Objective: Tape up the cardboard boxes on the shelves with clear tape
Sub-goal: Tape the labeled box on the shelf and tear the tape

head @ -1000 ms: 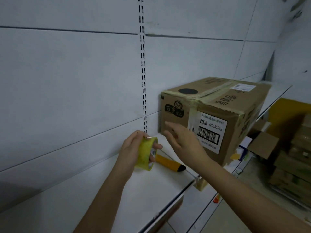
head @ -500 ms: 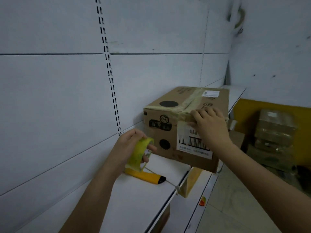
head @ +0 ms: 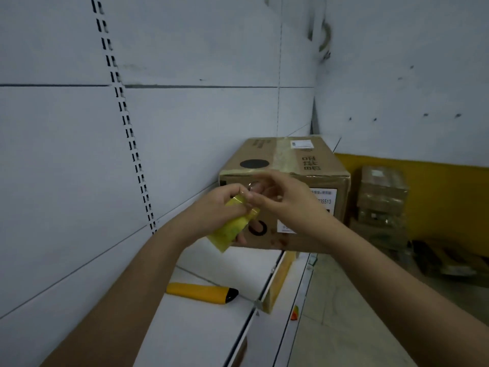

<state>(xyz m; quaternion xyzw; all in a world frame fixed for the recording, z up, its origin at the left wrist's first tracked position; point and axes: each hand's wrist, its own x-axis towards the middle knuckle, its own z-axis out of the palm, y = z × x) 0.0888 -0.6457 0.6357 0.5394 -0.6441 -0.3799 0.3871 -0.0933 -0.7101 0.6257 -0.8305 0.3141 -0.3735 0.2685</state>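
Observation:
A brown cardboard box stands on the white shelf, with old tape along its top seam and a white barcode label on its front. In front of the box my left hand grips a yellowish roll of clear tape. My right hand is at the top of the roll, its thumb and fingers pinching at the tape's loose end. Both hands hover just before the box's front face and hide part of it.
A yellow utility knife with a black tip lies on the shelf below my hands. The grey back panel carries a slotted upright. Wrapped boxes are stacked on the floor at the right, by a yellow wall strip.
My right hand has left the box's top front edge and come to the tape roll. My left hand has raised the roll toward the box. The view has swung right and down.

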